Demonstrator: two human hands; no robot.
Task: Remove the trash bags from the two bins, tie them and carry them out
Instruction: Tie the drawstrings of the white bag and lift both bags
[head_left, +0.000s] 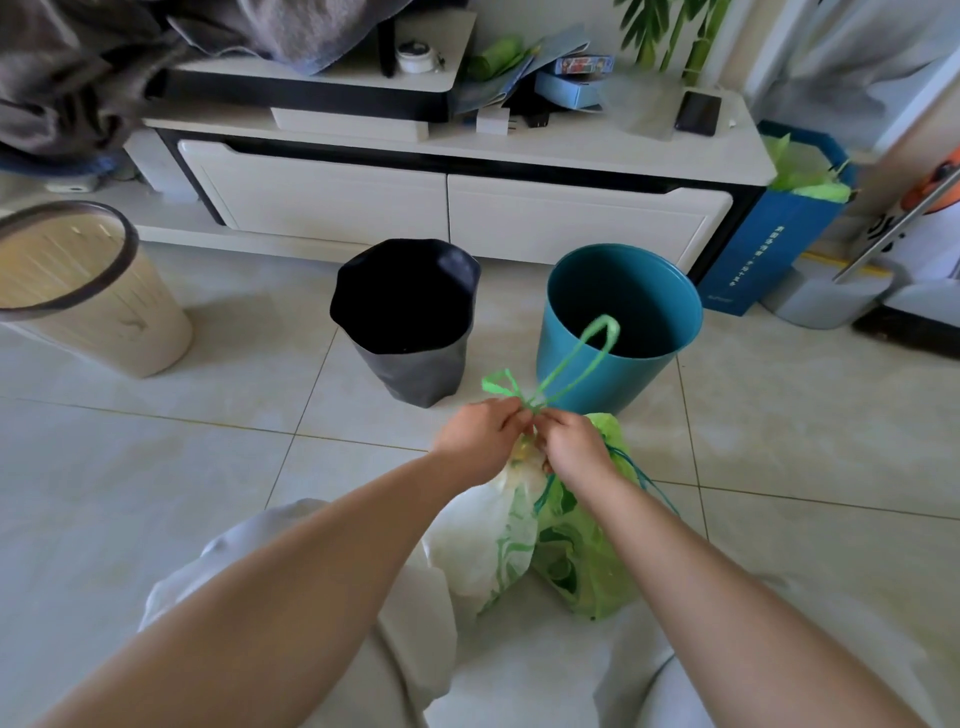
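Pinching one green drawstring (558, 371), two hands (480, 436) (576, 441) close above two bags (587, 561); three bins (618, 322) stand beyond.

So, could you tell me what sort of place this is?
Probably a living room at home: a low white TV cabinet with drawers, a tiled floor, and household waste bins such as the teal bin.

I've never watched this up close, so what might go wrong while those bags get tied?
The green drawstring loops look thin; the left hand and right hand pulling hard might snap them. The green bag and the white bag beside it look full and thin, so either could tear when lifted.
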